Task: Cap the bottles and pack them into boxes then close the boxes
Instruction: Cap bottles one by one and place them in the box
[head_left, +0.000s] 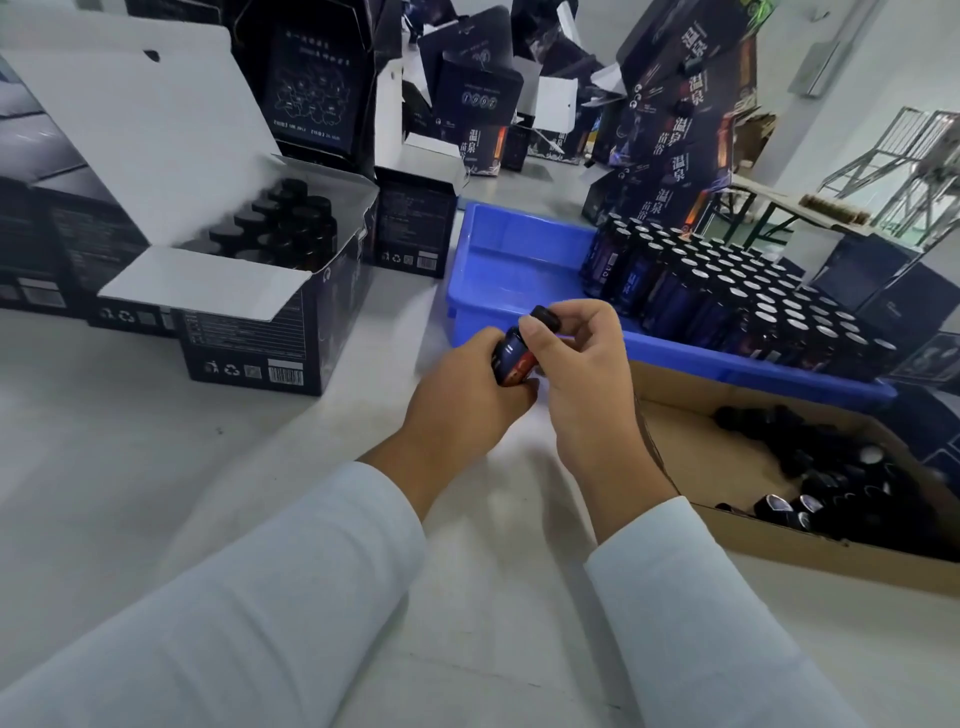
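Gripped around its body by the left hand (467, 400), the bottle (511, 358) tilts up and right over the tabletop (156, 467), so the right hand (576, 358) pinches the cap (545, 317) at its upper end, on the neck.

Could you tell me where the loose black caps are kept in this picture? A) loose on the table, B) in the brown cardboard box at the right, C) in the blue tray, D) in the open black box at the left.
B: the loose black caps lie piled in the brown cardboard box at the right, while the blue tray holds upright bottles.
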